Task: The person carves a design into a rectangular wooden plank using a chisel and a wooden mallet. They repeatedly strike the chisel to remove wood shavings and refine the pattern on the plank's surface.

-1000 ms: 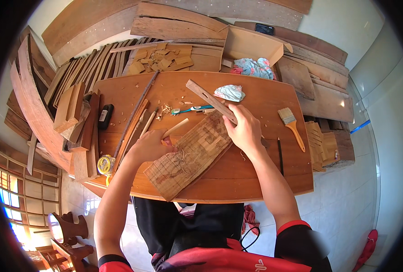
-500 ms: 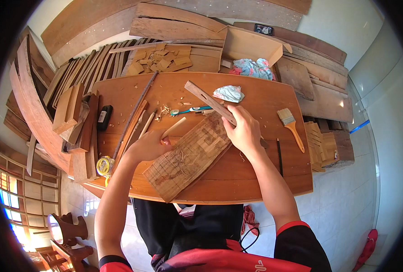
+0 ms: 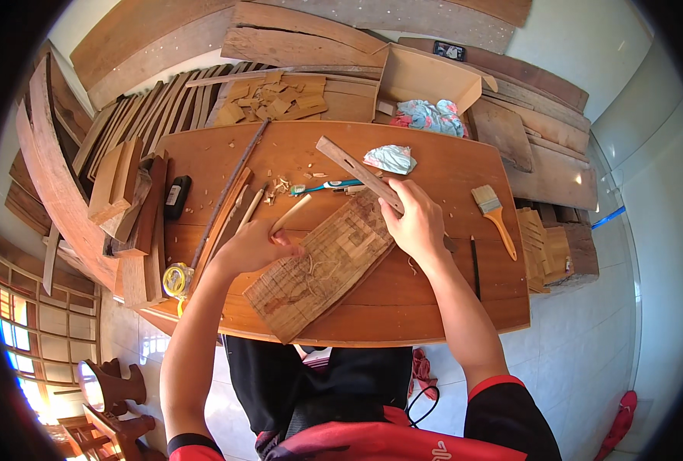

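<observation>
My left hand (image 3: 255, 247) is closed around a short, pale wooden stick (image 3: 291, 213) that sticks up past the fingers. Beneath it lies a thick wooden board (image 3: 318, 269) with pencilled lines and worn, carved-looking marks, set at a slant across the table. In my right hand (image 3: 414, 215), a narrow wooden strip with slots (image 3: 354, 170) points to the far left, held above the board's far end. A blue and white toothbrush (image 3: 322, 187) rests just beyond the board, beside wood shavings (image 3: 281, 185).
A flat paintbrush (image 3: 494, 220) and a dark pencil (image 3: 476, 269) lie at the right. The left side carries wood strips (image 3: 222, 219), a tape measure (image 3: 177, 280) and a black bottle (image 3: 176, 197). Farther off are a crumpled cloth (image 3: 390, 159) and an open cardboard box (image 3: 426, 74).
The stick in my left hand has tipped slightly to the left, and the fingers have shifted to the right. My right hand and the slotted strip are nearly still.
</observation>
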A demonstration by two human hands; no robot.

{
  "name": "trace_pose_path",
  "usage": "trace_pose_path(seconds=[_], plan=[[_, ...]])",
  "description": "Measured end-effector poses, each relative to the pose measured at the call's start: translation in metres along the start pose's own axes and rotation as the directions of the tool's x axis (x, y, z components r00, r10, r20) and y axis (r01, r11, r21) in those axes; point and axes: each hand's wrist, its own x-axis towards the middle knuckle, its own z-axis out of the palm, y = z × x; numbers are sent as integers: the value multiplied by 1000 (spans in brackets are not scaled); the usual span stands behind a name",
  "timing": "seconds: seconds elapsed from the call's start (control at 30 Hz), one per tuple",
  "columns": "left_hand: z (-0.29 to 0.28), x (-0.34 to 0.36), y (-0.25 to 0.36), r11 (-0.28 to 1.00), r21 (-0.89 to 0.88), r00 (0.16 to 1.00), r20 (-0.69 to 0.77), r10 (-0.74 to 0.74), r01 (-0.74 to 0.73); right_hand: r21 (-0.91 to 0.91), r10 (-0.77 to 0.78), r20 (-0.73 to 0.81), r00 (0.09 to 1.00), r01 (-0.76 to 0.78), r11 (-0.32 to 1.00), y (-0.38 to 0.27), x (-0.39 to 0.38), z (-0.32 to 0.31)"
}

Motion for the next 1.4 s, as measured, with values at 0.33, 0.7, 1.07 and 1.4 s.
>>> trace_pose_path(seconds=[0.33, 0.7, 1.07, 1.4], plan=[[4, -1, -10, 998, 33, 998, -46, 48, -46, -45, -51, -30, 998, 50, 998, -3, 2, 1], [-6, 1, -33, 951, -283, 991, 3, 131, -125, -31, -38, -31, 999, 37, 999, -3, 1, 5], [4, 1, -3, 855, -424, 953, -85, 290, -298, -52, -3, 10, 1000, 4, 999, 1, 0, 7], [9, 14, -8, 854, -411, 946, -71, 318, -318, 9, -27, 16, 1000, 27, 1000, 5, 2, 8]])
